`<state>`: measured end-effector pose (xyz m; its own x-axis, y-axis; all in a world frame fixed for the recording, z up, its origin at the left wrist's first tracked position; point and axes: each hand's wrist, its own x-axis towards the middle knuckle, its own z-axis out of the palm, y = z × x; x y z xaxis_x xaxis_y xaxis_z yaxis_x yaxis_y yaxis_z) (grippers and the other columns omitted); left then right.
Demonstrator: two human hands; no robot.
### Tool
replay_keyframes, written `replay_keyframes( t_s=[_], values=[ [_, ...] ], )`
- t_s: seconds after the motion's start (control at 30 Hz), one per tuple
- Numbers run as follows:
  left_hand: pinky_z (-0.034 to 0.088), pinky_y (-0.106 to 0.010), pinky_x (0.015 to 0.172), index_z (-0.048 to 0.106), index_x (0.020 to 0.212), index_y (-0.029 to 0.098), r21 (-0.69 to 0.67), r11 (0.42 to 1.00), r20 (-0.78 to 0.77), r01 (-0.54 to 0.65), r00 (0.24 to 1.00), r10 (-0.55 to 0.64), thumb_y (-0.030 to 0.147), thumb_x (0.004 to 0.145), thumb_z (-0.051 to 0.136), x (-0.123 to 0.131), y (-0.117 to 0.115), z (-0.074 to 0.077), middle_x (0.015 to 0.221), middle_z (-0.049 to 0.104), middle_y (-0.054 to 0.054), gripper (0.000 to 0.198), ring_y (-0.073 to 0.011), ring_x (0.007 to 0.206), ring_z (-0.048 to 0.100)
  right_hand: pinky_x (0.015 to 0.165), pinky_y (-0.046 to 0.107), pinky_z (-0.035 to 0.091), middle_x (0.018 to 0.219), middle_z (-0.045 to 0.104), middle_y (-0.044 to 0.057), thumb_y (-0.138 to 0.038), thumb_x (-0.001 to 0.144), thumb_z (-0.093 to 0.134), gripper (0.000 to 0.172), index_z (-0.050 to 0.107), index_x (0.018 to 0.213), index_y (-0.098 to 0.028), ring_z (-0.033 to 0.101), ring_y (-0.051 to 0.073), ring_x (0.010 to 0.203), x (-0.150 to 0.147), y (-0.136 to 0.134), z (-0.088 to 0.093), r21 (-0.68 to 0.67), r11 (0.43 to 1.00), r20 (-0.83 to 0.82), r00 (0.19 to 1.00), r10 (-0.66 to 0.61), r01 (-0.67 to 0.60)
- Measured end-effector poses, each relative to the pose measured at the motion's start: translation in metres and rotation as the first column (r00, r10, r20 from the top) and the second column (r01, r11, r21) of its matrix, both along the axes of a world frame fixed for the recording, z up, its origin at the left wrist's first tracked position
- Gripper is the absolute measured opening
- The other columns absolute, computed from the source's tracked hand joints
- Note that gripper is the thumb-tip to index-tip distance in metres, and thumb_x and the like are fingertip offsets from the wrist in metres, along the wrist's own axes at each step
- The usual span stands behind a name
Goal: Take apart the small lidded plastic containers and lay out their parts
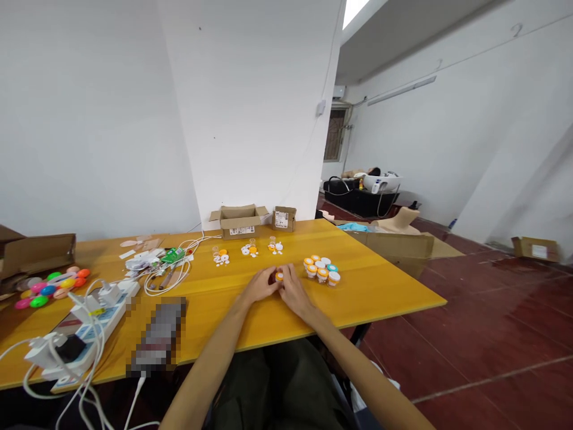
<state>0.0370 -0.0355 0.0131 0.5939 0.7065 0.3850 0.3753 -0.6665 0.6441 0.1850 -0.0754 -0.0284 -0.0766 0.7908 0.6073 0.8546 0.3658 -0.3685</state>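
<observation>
Near the middle of the wooden table, my left hand (260, 286) and my right hand (294, 291) meet around a small jar with an orange-and-white lid (279, 276). Fingers of both hands are closed on it, and its body is hidden between them. To the right stands a cluster of similar small jars (322, 272) with orange, white and teal lids. Beyond my hands lie three small groups of parts: orange and white rings and lids (221, 257), another set with a clear cup (252, 248), and a third set (275, 246).
An open cardboard box (239, 224) and a smaller carton (283, 219) stand against the wall. At left are tangled white cables (179, 266), a power strip (92, 322), a blurred-out phone (159, 334) and colourful plastic eggs (51, 288). The table edge (403, 311) runs along the right.
</observation>
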Motion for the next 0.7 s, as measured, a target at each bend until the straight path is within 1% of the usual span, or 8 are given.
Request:
replay_keyframes(
  t_s=[0.03,0.13,0.2,0.27,0.4,0.53,0.6,0.7],
  values=[
    [0.047,-0.026,0.066,0.065,0.086,0.019,-0.011,1.0,0.012,-0.021,1.0,0.021,0.034,0.085,0.062,-0.001,0.002,-0.002,0.072,0.065,0.002,0.015,-0.0151,0.066,0.057,0.093,0.036,0.052,0.112,0.059,0.008,0.0,0.074,0.043,0.049,0.054,0.116,-0.022,0.06,0.022,0.107,-0.004,0.004,0.002,-0.029,1.0,-0.028,1.0,-0.002,0.001],
    [0.048,-0.027,0.07,0.066,0.091,0.019,-0.075,0.997,0.069,-0.023,0.997,0.028,0.033,0.084,0.063,-0.004,0.008,-0.006,0.078,0.068,0.001,0.016,-0.0152,0.071,0.06,0.091,0.036,0.053,0.114,0.062,0.009,-0.004,0.074,0.047,0.046,0.052,0.117,-0.021,0.062,0.022,0.108,-0.01,0.013,0.009,-0.121,0.993,-0.142,0.99,-0.024,0.007],
    [0.049,-0.026,0.071,0.066,0.094,0.019,-0.135,0.991,0.123,-0.001,0.992,0.018,0.033,0.083,0.064,-0.005,0.011,-0.006,0.081,0.069,0.001,0.018,-0.015,0.073,0.06,0.089,0.036,0.053,0.111,0.065,0.009,-0.007,0.075,0.05,0.042,0.053,0.115,-0.02,0.064,0.022,0.104,-0.008,0.016,0.012,-0.169,0.986,-0.227,0.973,-0.048,0.009],
    [0.049,-0.026,0.071,0.065,0.096,0.019,-0.2,0.98,0.179,0.026,0.984,0.01,0.033,0.081,0.066,-0.005,0.013,-0.007,0.084,0.069,0.0,0.02,-0.0149,0.075,0.061,0.087,0.037,0.054,0.103,0.068,0.008,-0.01,0.074,0.053,0.034,0.055,0.107,-0.021,0.066,0.022,0.097,-0.004,0.018,0.013,-0.184,0.983,-0.312,0.949,-0.042,-0.017],
    [0.048,-0.027,0.076,0.066,0.095,0.019,-0.287,0.955,0.259,0.08,0.966,-0.003,0.035,0.076,0.073,-0.008,0.019,-0.007,0.086,0.068,-0.001,0.026,-0.0156,0.078,0.061,0.077,0.036,0.054,0.087,0.07,0.003,-0.021,0.074,0.061,0.014,0.056,0.087,-0.023,0.066,0.021,0.081,0.006,0.02,0.013,-0.172,0.969,-0.502,0.862,0.068,-0.177],
    [0.048,-0.029,0.077,0.069,0.092,0.017,-0.348,0.926,0.249,0.142,0.967,-0.055,0.038,0.07,0.08,-0.017,0.022,-0.005,0.083,0.068,-0.002,0.032,-0.0168,0.078,0.061,0.07,0.033,0.053,0.079,0.069,0.0,-0.027,0.068,0.07,0.02,0.058,0.084,-0.023,0.065,0.02,0.074,0.012,0.02,0.013,-0.185,0.916,-0.64,0.751,0.163,-0.356],
    [0.049,-0.03,0.077,0.07,0.09,0.017,-0.354,0.924,0.239,0.148,0.969,-0.064,0.037,0.067,0.083,-0.02,0.021,-0.003,0.082,0.069,-0.001,0.033,-0.0173,0.078,0.062,0.07,0.033,0.053,0.078,0.07,0.0,-0.028,0.066,0.071,0.021,0.06,0.083,-0.023,0.065,0.02,0.074,0.013,0.019,0.014,-0.182,0.895,-0.665,0.722,0.194,-0.408],
    [0.049,-0.03,0.078,0.069,0.086,0.018,-0.355,0.924,0.25,0.141,0.967,-0.051,0.034,0.065,0.085,-0.022,0.017,-0.002,0.08,0.069,-0.001,0.031,-0.017,0.077,0.062,0.072,0.033,0.053,0.081,0.071,0.0,-0.03,0.067,0.072,0.02,0.063,0.083,-0.022,0.066,0.02,0.076,0.013,0.018,0.015,-0.164,0.879,-0.681,0.696,0.227,-0.447]
  ],
)
